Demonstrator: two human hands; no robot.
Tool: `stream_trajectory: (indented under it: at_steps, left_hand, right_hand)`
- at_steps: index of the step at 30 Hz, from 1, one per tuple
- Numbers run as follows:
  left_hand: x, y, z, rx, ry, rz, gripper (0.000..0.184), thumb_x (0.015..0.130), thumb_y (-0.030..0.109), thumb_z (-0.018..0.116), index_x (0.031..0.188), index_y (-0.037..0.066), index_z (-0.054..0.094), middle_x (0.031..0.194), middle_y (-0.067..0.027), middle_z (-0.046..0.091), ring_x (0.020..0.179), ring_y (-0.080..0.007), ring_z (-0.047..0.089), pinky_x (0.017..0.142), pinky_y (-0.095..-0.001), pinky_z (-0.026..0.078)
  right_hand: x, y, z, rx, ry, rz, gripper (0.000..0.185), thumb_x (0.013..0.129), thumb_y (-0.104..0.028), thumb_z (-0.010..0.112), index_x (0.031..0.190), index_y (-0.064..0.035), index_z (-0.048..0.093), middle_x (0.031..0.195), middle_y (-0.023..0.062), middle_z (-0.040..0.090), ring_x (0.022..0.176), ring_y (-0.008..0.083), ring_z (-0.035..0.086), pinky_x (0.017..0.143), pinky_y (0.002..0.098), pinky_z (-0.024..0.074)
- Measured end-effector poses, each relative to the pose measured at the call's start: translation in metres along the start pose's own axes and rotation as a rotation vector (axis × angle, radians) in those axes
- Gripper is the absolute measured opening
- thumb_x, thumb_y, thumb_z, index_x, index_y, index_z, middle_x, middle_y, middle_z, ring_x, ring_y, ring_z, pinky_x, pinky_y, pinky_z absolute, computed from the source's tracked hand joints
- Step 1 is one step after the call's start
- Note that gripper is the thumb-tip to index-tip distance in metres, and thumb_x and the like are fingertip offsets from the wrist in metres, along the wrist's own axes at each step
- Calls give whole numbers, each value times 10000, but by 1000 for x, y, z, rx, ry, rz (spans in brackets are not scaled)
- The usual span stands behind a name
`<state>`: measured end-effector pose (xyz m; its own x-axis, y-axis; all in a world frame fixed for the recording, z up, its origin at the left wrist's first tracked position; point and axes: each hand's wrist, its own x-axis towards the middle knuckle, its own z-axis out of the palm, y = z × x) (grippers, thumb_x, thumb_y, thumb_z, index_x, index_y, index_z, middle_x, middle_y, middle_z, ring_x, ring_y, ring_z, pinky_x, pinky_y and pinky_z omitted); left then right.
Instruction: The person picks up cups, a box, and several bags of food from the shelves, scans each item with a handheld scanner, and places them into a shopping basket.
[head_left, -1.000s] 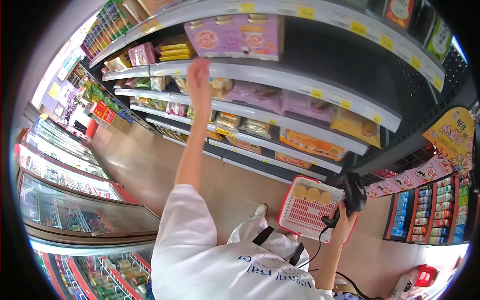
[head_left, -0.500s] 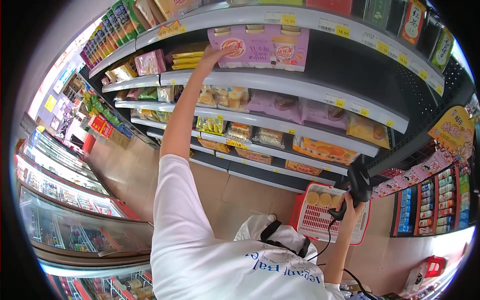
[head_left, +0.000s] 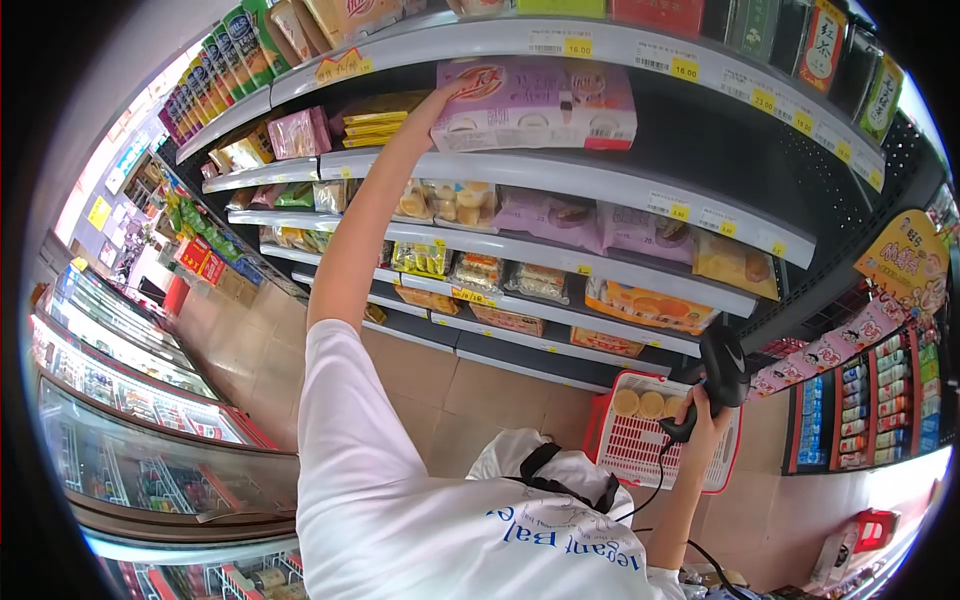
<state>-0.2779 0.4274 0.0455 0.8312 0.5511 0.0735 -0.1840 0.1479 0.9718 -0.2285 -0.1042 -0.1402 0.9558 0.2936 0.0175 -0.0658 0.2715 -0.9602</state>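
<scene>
My left hand (head_left: 436, 112) reaches up to the shelf and grips the left end of a purple carton (head_left: 545, 88) with cups pictured on it. The carton is tilted, so its pale side with a barcode and round cut-outs shows. Part of my fingers is hidden against the carton. Low on the right, my right hand (head_left: 704, 418) is wrapped round the handle of a black handheld barcode scanner (head_left: 724, 370), whose cable hangs down. Behind that hand is a red and white shopping basket (head_left: 630, 440) with several round, pale yellow-topped containers (head_left: 650, 405) in it.
Shelves with price labels (head_left: 578, 47) curve across the front, holding bagged snacks (head_left: 545, 215) and yellow packets (head_left: 385, 122). Glass-fronted coolers (head_left: 150, 400) line the left. A drinks rack (head_left: 865, 400) and a hanging pink strip (head_left: 830, 345) are at the right.
The carton has tilted, bringing its pale barcode side into view, and shifted slightly right with my left hand. The scanner in my right hand has turned a little.
</scene>
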Motion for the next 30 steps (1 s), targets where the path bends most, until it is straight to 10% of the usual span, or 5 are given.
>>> stream_trajectory:
  at_steps: [21, 27, 30]
  left_hand:
    - [-206, -111, 90, -357, 114, -157, 504, 856, 300, 613, 1260, 25, 490, 1183, -132, 600, 1048, -223, 605, 921, -345, 485]
    - [-256, -173, 117, -460, 237, -140, 493, 868, 296, 612, 1259, 22, 488, 1189, -130, 599, 1051, -216, 602, 910, -342, 486]
    - [-272, -202, 124, -547, 344, -127, 492, 865, 296, 618, 1254, 22, 495, 1177, -133, 605, 1038, -214, 610, 896, -336, 493]
  right_hand:
    - [-2, -28, -40, -114, -131, -160, 285, 836, 35, 601, 1106, 8, 517, 739, 44, 566, 526, 72, 485, 519, 201, 387]
    - [-9, -15, -61, -475, -88, -359, 414, 618, -111, 789, 959, 25, 597, 893, 116, 636, 878, 291, 607, 832, 412, 433]
    - [-2, -24, -54, -520, -333, -444, 401, 617, -92, 752, 980, -6, 604, 877, 151, 653, 809, 318, 632, 765, 373, 460]
